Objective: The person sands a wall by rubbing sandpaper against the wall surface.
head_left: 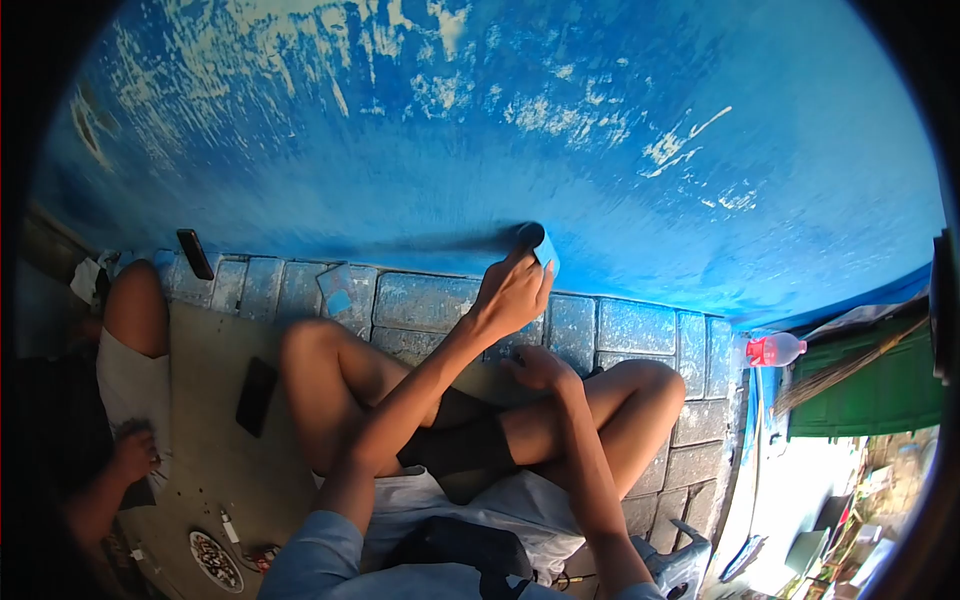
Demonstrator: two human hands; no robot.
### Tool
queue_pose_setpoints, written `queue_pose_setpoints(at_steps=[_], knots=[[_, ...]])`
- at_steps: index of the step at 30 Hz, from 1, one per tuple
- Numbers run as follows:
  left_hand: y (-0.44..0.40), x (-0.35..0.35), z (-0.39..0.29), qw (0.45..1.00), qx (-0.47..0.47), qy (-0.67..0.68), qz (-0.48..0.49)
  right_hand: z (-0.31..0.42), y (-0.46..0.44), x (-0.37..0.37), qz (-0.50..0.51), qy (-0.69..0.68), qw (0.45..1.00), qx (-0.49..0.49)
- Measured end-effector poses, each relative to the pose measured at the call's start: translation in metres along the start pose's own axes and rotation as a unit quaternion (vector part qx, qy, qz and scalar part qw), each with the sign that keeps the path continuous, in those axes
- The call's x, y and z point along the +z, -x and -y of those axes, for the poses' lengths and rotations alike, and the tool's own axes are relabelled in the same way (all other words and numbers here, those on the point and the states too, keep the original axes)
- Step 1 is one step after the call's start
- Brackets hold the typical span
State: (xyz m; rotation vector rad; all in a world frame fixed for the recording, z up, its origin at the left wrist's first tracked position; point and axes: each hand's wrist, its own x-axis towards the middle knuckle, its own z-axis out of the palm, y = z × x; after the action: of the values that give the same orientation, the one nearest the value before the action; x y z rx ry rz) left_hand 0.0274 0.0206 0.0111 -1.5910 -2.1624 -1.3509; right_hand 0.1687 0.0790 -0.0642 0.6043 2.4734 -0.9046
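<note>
Spreading across twelve o'clock, the blue wall shows pale, scuffed patches up high and smoother paint low down. Grey bricks, spotted with blue, run along its foot, a tan mat lies towards eight o'clock, and a green panel stands just past three. A bottle with a red label sits near three. Just off centre, towards one o'clock, the left hand grips a small pad against the wall; it looks curved, dark on top and light blue along one side. The right hand is loosely curled near the lap; whether it holds anything, I cannot tell.
</note>
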Motion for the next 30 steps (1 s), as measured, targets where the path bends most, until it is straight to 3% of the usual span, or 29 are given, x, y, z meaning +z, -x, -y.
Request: queue_pose_setpoints(at_steps=[11, 15, 17, 22, 30], knots=[[0.038, 0.042, 0.042, 1.000, 0.012, -0.005, 0.025, -0.004, -0.005, 0.004, 0.002, 0.010, 1.000, 0.000], [0.007, 0.008, 0.008, 0.998, -0.019, -0.004, 0.053, 0.000, 0.000, 0.001, 0.003, -0.002, 1.000, 0.006], [0.003, 0.001, 0.000, 1.000, -0.014, 0.010, 0.007, 0.004, 0.003, -0.002, -0.001, 0.006, 1.000, 0.005], [0.024, 0.023, 0.021, 1.000, 0.010, -0.002, -0.009, -0.001, -0.005, 0.005, 0.000, 0.006, 1.000, -0.002], [0.006, 0.009, 0.008, 0.997, -0.022, -0.036, 0.060, -0.003, -0.002, 0.006, -0.015, -0.013, 1.000, -0.003]])
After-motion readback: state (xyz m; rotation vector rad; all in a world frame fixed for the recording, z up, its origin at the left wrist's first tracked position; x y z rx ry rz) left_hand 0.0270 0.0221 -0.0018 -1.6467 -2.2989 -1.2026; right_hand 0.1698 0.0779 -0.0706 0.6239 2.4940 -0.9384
